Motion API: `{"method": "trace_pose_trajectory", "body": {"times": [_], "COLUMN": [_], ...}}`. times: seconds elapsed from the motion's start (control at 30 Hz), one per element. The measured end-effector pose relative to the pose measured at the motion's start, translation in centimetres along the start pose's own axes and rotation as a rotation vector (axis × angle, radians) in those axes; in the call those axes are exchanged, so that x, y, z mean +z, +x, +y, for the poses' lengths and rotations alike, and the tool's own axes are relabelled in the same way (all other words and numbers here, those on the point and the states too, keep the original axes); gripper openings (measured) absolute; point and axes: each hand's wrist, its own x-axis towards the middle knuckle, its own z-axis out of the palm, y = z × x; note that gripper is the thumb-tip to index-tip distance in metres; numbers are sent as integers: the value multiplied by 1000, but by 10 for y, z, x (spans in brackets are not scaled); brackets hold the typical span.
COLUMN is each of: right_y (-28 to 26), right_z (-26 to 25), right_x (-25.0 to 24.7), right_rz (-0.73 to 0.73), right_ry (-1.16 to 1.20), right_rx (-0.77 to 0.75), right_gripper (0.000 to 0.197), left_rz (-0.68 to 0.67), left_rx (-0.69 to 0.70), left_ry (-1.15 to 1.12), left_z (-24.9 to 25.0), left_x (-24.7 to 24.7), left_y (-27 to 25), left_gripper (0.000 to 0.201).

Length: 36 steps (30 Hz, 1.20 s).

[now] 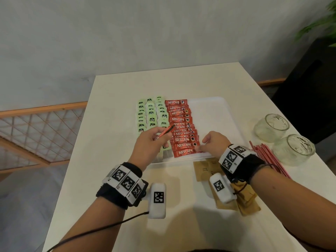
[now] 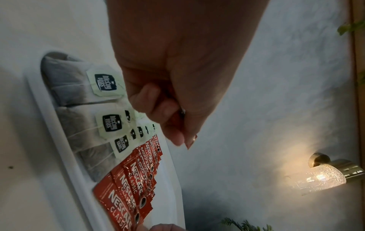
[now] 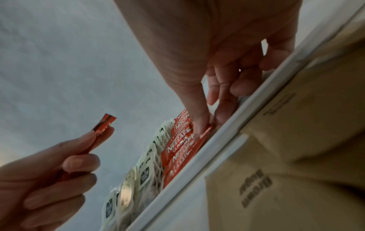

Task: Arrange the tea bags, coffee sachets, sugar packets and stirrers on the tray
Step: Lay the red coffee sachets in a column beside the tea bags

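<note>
beyond the left hand [image 1: 149,142], on the far-left part of the white tray [image 1: 214,110], lie the tea bags [image 1: 151,115] in overlapping rows with pale green tags. the left hand itself hovers above the tray's near-left corner, fingers curled round a spare coffee sachet [image 1: 164,132] held near its lower end, so the free end points up and away. between the two hands runs the column of red coffee sachets [image 1: 181,128], shingled one over the next from the far edge down to the near rim. the right hand [image 1: 214,142] is down at the nearest sachet [image 1: 185,152] of that column, thumb and fingertips nipping its right-hand end just inside the rim. under the right wrist, off the tray, sit the brown sugar packets [image 1: 203,170]; to the right of that hand lie the red stirrers [image 1: 263,155], and further right two glass jars [image 1: 272,127].

i judge the sachets to be very light, thin, glossy foil: slippery against one another and easy to skid out of line, so a pinch at a crimped end, as both hands use, seems best.

the head view alone shows the whole layout and the bare right half of the tray. the left wrist view shows the grey tea bags with their strings. the right wrist view shows the pinch on the sachet's corner, hidden from above.
</note>
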Motion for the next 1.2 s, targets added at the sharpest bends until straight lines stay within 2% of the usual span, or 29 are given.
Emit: {"method": "trace_pose_trajectory", "body": {"times": [0.07, 0.17, 0.23, 0.3, 0.37, 0.43, 0.53, 0.63, 0.8, 0.9, 1.0, 1.1, 1.2], "right_y": [-2, -14, -27, -40, -47, -48, -47, -48, -42, -35, -25, -23, -24], "right_z": [1, -8, -21, -31, -34, -32, -27, -25, -21, -8, 14, 26, 25], "right_x": [-2, -12, -19, -23, -22, -20, -23, -27, -27, -21, -14, -5, 1], "right_rz": [35, 87, -26, -178, -233, -220, -161, -163, -72, 13, 27, 32, 31], "right_ry": [44, 180, 363, 468, 521, 586, 610, 634, 545, 425, 252, 199, 135], "right_rx": [-28, -159, -243, -298, -345, -363, -369, -366, -373, -308, -204, -138, -106], "right_gripper": [41, 43, 48, 43, 30, 19, 16, 16, 11, 9, 9, 5, 11], "left_rz": [-59, -169, -198, -199, -199, -204, -192, -132, -116, -126, -14, 39, 33], "left_rx": [13, 40, 82, 119, 160, 173, 115, 97, 56, 60, 181, 234, 271], "left_ry": [77, 230, 326, 366, 350, 307, 135, 105, 122, 402, 775, 925, 1002], "left_z": [-1, -1, 1, 4, 7, 9, 8, 10, 11, 5, 0, -3, -4], "left_x": [2, 8, 13, 16, 18, 19, 15, 9, 9, 11, 13, 18, 25], "left_y": [-2, -4, -6, -8, -10, -11, -13, -13, -4, -2, -5, -5, -1], "left_gripper": [19, 21, 13, 20, 33, 37, 26, 12, 18, 21, 17, 17, 19]}}
